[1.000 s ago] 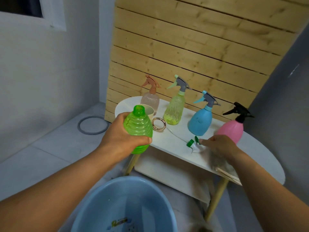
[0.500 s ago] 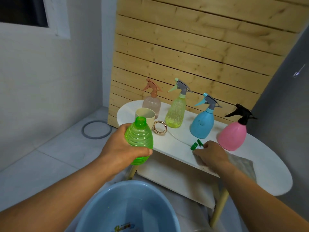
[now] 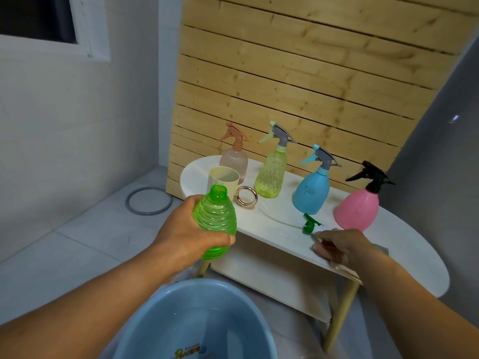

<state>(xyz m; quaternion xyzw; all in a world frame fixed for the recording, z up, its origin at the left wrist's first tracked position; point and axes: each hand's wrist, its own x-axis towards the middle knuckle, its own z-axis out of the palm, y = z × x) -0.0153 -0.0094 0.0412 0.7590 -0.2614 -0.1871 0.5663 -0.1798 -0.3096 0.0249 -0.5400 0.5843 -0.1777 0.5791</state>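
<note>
Two arms fill the lower part of the frame. The left forearm (image 3: 90,307) runs from the lower left corner toward the centre. It is bare along its whole visible length, broad at the frame edge and narrowing to the wrist. The left hand (image 3: 186,237), at the centre, is bare as well, with a rounded thumb (image 3: 223,239). The right forearm (image 3: 414,307) comes in from the lower right corner, likewise bare down to the wrist. The right hand (image 3: 339,244), right of centre, is bare and slightly blurred, and its fingertips (image 3: 320,251) show short-trimmed nails.
</note>
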